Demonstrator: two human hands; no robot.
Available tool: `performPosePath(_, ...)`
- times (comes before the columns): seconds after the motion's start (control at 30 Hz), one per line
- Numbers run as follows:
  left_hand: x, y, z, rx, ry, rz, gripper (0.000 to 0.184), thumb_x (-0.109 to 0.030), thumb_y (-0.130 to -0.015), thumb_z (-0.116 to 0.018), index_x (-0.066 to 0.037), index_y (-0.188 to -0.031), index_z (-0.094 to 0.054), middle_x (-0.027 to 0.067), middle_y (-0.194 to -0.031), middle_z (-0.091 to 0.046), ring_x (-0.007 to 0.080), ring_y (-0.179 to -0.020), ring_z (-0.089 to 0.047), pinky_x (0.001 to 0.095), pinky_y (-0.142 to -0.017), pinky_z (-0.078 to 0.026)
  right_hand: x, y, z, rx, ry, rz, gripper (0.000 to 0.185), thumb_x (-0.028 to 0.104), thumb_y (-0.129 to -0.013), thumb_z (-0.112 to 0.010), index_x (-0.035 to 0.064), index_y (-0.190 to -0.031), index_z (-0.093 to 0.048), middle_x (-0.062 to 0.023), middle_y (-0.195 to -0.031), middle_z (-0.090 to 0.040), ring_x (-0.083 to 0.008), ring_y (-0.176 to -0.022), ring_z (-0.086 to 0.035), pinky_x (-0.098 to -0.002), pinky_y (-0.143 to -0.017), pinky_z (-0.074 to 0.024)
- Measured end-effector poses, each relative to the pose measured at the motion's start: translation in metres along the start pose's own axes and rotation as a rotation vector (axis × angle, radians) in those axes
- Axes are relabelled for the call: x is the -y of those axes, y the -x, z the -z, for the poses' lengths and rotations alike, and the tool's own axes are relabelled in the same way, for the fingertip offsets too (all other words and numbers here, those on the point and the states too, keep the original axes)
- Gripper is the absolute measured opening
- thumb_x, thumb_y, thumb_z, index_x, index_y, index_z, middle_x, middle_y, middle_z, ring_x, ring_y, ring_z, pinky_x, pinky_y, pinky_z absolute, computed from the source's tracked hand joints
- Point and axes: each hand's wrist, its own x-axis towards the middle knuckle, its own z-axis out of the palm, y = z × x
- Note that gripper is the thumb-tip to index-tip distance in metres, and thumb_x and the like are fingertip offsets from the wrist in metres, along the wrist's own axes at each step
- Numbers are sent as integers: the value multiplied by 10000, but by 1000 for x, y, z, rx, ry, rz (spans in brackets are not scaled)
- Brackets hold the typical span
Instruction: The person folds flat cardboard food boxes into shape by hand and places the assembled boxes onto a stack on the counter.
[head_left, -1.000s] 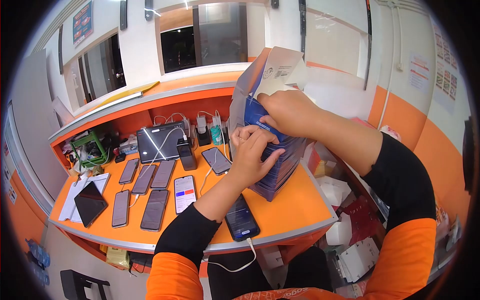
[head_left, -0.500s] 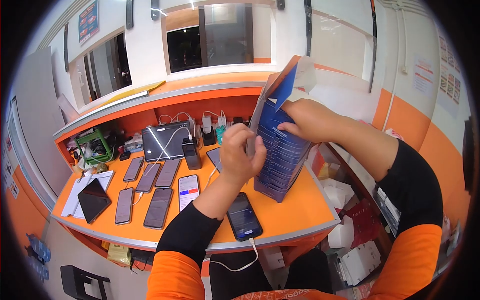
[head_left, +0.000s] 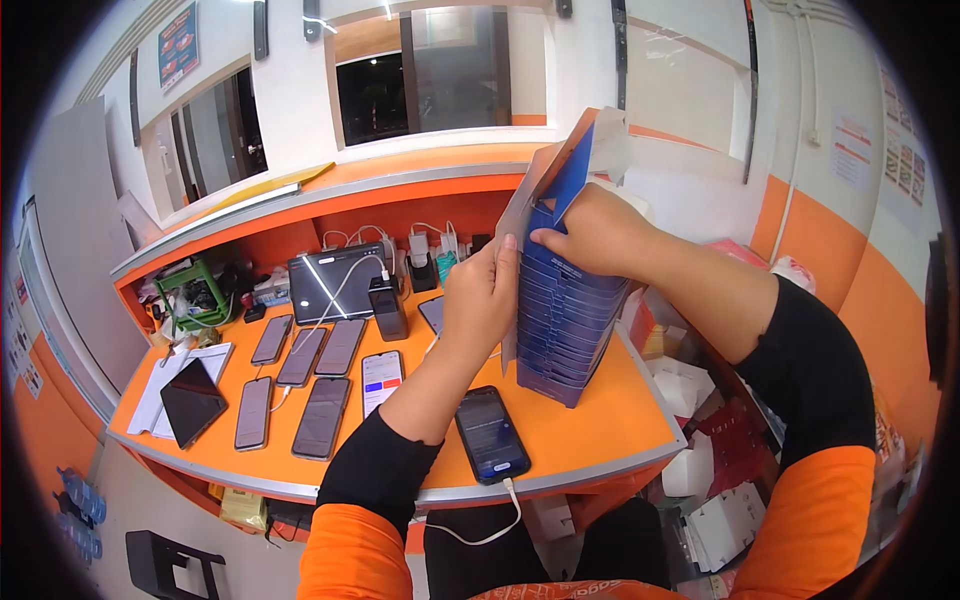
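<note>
A tall cardboard box (head_left: 515,215) with an open flap stands on the orange desk, filled with a stack of thin dark-blue packs (head_left: 565,330). My left hand (head_left: 478,295) is closed on the box's left side panel, thumb upright along its edge. At the top of the stack is my right hand (head_left: 595,230), its thumb across the front of the upper packs and its other fingers hidden behind. Below the box lies a black phone (head_left: 490,435) with a white cable plugged in. Beside my left forearm is a phone with a lit white screen (head_left: 381,380).
Several phones lie left on the desk (head_left: 400,470), near a dark tablet (head_left: 193,400) on papers. A laptop-like device (head_left: 340,285), a black upright device (head_left: 386,308), chargers and a green rack (head_left: 190,292) line the back. White boxes (head_left: 690,470) crowd the right.
My left hand has gone from loosely curled beside the box to closed on its side panel. My right hand has shifted slightly left and down at the top of the stack.
</note>
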Motion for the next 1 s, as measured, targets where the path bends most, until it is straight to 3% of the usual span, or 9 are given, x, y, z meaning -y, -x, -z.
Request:
performPosePath(0.2, 20, -7, -5, -96, 69, 17, 523, -357, -1087, -436, 46, -814, -627, 247, -634, -586, 409, -574, -604, 467, -558, -442, -10, 0, -6, -96, -36, 92, 413, 345, -905, -698, -30, -1079, -704, -233, -1013, -712, -396, -951, -694, -448, -850, -554)
performPosePath(0.4, 19, -2, -7, -98, 26, -9, 514, -346, -1091, -438, 42, -811, -625, 254, -636, -582, 414, -577, -603, 463, -553, -441, 2, -7, 11, 105, 144, 60, 399, 306, -891, -715, 4, -1147, -665, -225, -1064, -696, -397, -1012, -679, -450, -889, -544)
performPosePath(0.5, 17, -2, -6, -79, -1, -16, 485, -333, -1088, -449, 32, -823, -626, 253, -647, -585, 427, -591, -601, 464, -556, -446, 2, -7, 6, 69, 178, 83, 368, 311, -896, -704, -8, -1078, -692, -228, -1012, -703, -399, -974, -689, -453, -864, -549)
performPosePath(0.6, 8, 1, -5, -74, -15, -61, 450, -323, -1084, -459, 17, -844, -630, 247, -665, -591, 438, -612, -602, 469, -565, -454, 22, -6, 15, 252, 244, 42, 277, 224, -893, -709, -6, -1049, -712, -211, -1008, -721, -377, -961, -705, -454, -831, -561)
performPosePath(0.7, 6, 2, -6, -57, -24, -80, 428, -321, -1082, -465, 4, -861, -633, 243, -681, -596, 444, -631, -605, 473, -575, -460, 20, -11, 10, 384, 274, 104, 237, 199, -918, -660, 11, -1051, -715, -198, -1011, -727, -368, -955, -708, -445, -822, -562)
performPosePath(1.0, 14, 1, -9, -40, -39, -35, 442, -364, -1078, -475, -4, -878, -637, 226, -666, -594, 423, -620, -614, 450, -567, -461, 27, -11, 10, 453, 147, 29, 309, 229, -1000, -542, 9, -1133, -713, -199, -1097, -724, -377, -1029, -693, -449, -882, -540)
